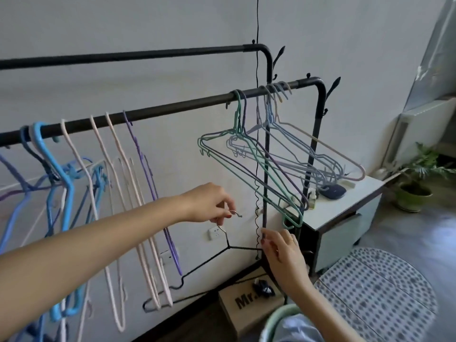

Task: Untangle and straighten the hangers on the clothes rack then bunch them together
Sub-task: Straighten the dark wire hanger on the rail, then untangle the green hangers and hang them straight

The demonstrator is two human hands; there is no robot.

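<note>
A black clothes rack has a near rail (172,108) and a higher far rail (123,56). Blue hangers (59,183) hang tangled at the rail's left, with pink hangers (116,174) and a purple one (148,174) beside them. Green and purple hangers (249,164) and a bunch of pale ones (308,149) hang at the right end. My left hand (209,203) pinches the silver hook of a black wire hanger (212,259) held below the rail. My right hand (281,253) grips that hanger's right arm, next to a coiled black cord (257,218).
A white cabinet (345,201) stands behind the rack's right post with a dark oval object on top. A cardboard box (246,307) sits on the floor below my right hand, a dotted rug (385,292) to its right, a potted plant (417,178) far right.
</note>
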